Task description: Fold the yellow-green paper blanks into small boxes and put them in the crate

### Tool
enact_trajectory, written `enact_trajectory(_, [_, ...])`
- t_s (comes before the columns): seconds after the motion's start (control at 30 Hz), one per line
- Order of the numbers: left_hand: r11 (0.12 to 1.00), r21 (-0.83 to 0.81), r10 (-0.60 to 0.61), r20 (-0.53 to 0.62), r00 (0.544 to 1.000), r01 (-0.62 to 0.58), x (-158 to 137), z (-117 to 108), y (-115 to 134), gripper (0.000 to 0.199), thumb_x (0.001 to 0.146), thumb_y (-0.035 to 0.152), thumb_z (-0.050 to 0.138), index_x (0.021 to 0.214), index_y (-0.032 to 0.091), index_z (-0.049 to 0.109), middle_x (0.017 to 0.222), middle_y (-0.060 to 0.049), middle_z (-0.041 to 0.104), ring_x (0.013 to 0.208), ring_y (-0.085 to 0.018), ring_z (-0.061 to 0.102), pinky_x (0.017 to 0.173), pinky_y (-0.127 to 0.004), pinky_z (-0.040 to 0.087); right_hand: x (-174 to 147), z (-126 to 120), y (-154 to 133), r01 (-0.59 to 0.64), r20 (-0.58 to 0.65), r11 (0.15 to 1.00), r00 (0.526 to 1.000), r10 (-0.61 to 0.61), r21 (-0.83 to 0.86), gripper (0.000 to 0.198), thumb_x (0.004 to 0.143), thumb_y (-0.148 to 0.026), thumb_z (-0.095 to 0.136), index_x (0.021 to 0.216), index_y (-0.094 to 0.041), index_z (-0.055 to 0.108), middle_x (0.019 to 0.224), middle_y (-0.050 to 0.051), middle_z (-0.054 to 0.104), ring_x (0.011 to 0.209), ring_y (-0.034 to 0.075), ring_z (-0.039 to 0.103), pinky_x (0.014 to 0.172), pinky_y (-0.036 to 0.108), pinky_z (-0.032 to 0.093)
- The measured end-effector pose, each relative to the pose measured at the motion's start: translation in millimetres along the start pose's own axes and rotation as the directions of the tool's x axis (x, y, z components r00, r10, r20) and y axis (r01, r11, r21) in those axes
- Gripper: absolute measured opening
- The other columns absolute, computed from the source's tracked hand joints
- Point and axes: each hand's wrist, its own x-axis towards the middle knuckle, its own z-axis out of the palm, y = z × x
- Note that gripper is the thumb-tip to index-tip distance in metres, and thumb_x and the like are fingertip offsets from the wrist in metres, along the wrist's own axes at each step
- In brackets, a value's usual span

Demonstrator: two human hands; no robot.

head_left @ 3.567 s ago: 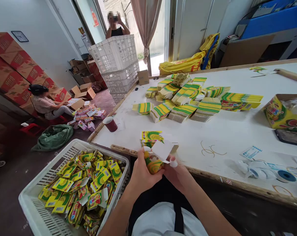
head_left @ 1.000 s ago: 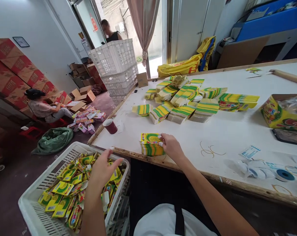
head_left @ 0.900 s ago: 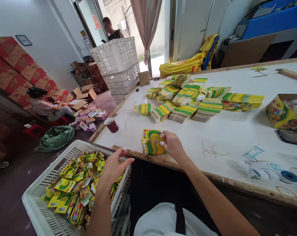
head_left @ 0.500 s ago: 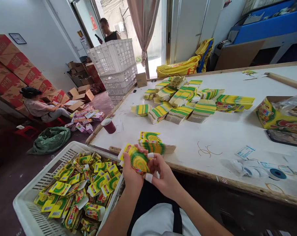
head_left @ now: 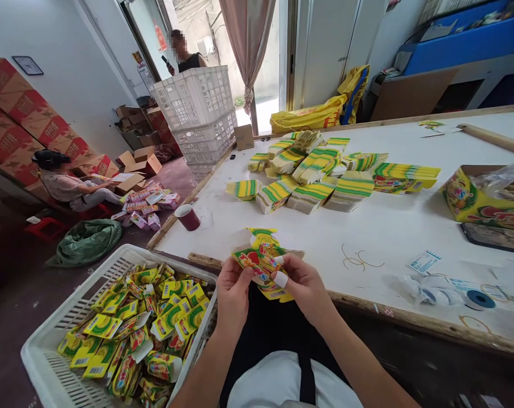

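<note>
A small yellow, green and red printed carton (head_left: pixel 262 271) is held between my two hands above the table's front edge. My left hand (head_left: pixel 234 292) pinches its left end, thumb on the near face. My right hand (head_left: pixel 301 288) grips the right side, with white tape around the thumb and a fingertip. Just behind them, a stack of flat cartons (head_left: pixel 270 238) lies on the table, partly covered by the held one. To the left stands a white plastic crate (head_left: pixel 39 351) filled with many folded small cartons (head_left: pixel 171 311).
Bundles of flat cartons (head_left: pixel 316 164) are heaped across the white table (head_left: pixel 325 238). A maroon mug (head_left: pixel 188 218) stands near the left edge. Rubber bands (head_left: pixel 359 259), tape rolls (head_left: pixel 480 300) and an open display box (head_left: pixel 473 198) lie rightward. Two people are farther back.
The carton has been turned in my hands, from its swirl-printed face to a red-lettered, barcoded face, and looks more spread out. My left hand now pinches its end instead of cradling it.
</note>
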Motion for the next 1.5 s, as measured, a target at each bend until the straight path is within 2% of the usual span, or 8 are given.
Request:
enact_trajectory(0.37, [0.998, 0.064, -0.022, -0.063, 0.998, 0.026, -1.2, -7.2, -7.8, 0.031, 0.067, 0.048, 0.077, 0.075, 0.019, 0.072, 0.073, 0.001, 0.074, 0.067, -0.015, 0.066, 0.065, -0.027, 0.055, -7.4, 17.7, 6.4, -0.026, -0.08, 0.991, 0.996, 0.036, 0.129, 0.03, 0.06, -0.036, 0.084, 0.071, -0.022, 0.061, 0.069, -0.004, 0.066, 0.065, 0.015, 0.062, 0.066, 0.029, 0.055])
enact_trajectory(0.57, [0.991, 0.134, 0.007, 0.084, 0.996, -0.018, 8.0, -17.5, 6.1, 0.043, 0.071, 0.056, 0.071, 0.093, 0.02, 0.071, 0.089, -0.004, 0.075, 0.086, -0.021, 0.068, 0.079, -0.032, 0.054, -4.8, -0.2, 3.5, 0.123, -0.009, 0.98, 0.992, -0.126, -0.157, 0.011, 0.073, -0.03, 0.07, 0.077, -0.023, 0.063, 0.07, -0.002, 0.065, 0.065, 0.016, 0.061, 0.063, 0.03, 0.053])
enact_trajectory(0.7, [0.977, 0.214, -0.042, 0.238, 0.97, -0.01, 15.3, -33.8, 25.5, 0.076, 0.068, 0.079, 0.052, 0.113, 0.02, 0.063, 0.114, -0.013, 0.069, 0.103, -0.026, 0.064, 0.088, -0.037, 0.05, -3.0, -24.9, -8.6, 0.389, 0.32, 0.621, 0.92, -0.225, -0.681, 0.023, 0.079, -0.008, 0.054, 0.079, -0.024, 0.07, 0.072, 0.002, 0.066, 0.069, 0.018, 0.058, 0.062, 0.03, 0.046])
enact_trajectory(0.93, [0.596, 0.803, -0.433, 0.338, 0.836, -0.017, 0.7, -20.6, 20.4, 0.077, 0.056, 0.032, 0.083, 0.125, 0.02, 0.049, 0.117, -0.007, 0.066, 0.11, -0.029, 0.059, 0.097, -0.041, 0.045, -5.5, -13.4, -11.4, 0.657, 0.529, 0.193, 0.719, -0.45, -0.729, 0.026, 0.088, -0.006, 0.051, 0.077, -0.023, 0.067, 0.087, 0.004, 0.072, 0.079, 0.018, 0.061, 0.073, 0.034, 0.049])
enact_trajectory(1.07, [0.69, 0.723, -0.171, 0.197, 0.965, -0.025, -1.1, -6.2, 14.4, 0.052, 0.066, 0.025, 0.071, 0.11, 0.021, 0.043, 0.105, -0.004, 0.065, 0.099, -0.022, 0.062, 0.09, -0.034, 0.048, -11.8, 3.3, 7.5, 0.523, 0.19, 0.311, 0.699, -0.689, -0.794, 0.031, 0.09, -0.005, 0.044, 0.103, -0.026, 0.063, 0.099, 0.006, 0.068, 0.089, 0.017, 0.066, 0.075, 0.03, 0.055])
enact_trajectory(1.17, [0.671, 0.738, -0.074, 0.17, 0.983, -0.077, 0.3, -6.3, 13.7, 0.054, 0.068, 0.032, 0.07, 0.11, 0.02, 0.039, 0.1, -0.005, 0.064, 0.094, -0.023, 0.063, 0.085, -0.036, 0.05, -15.6, 11.8, 15.0, 0.481, -0.007, 0.607, 0.78, -0.625, -0.632, 0.031, 0.087, -0.011, 0.052, 0.112, -0.029, 0.056, 0.105, 0.005, 0.065, 0.093, 0.017, 0.068, 0.079, 0.031, 0.057])
enact_trajectory(1.3, [0.529, 0.836, -0.026, 0.182, 0.983, -0.142, -3.5, -10.3, 13.4, 0.072, 0.065, 0.033, 0.072, 0.122, 0.019, 0.031, 0.107, -0.01, 0.064, 0.099, -0.027, 0.063, 0.085, -0.042, 0.051, -6.0, 5.0, -0.7, 0.254, -0.197, 0.947, 0.936, -0.292, -0.197, 0.03, 0.077, -0.034, 0.069, 0.102, -0.025, 0.054, 0.089, 0.0, 0.064, 0.065, 0.012, 0.064, 0.061, 0.027, 0.056])
enact_trajectory(1.5, [0.59, 0.736, 0.059, 0.373, 0.926, -0.333, -15.7, -9.5, 8.1, 0.069, 0.07, 0.033, 0.072, 0.125, 0.022, 0.03, 0.112, -0.009, 0.063, 0.102, -0.024, 0.063, 0.087, -0.037, 0.052, 5.9, -7.6, -12.2, -0.272, -0.067, 0.909, 0.949, 0.307, 0.315, 0.028, 0.064, -0.042, 0.077, 0.073, -0.019, 0.064, 0.055, -0.005, 0.056, 0.047, 0.01, 0.049, 0.047, 0.022, 0.044])
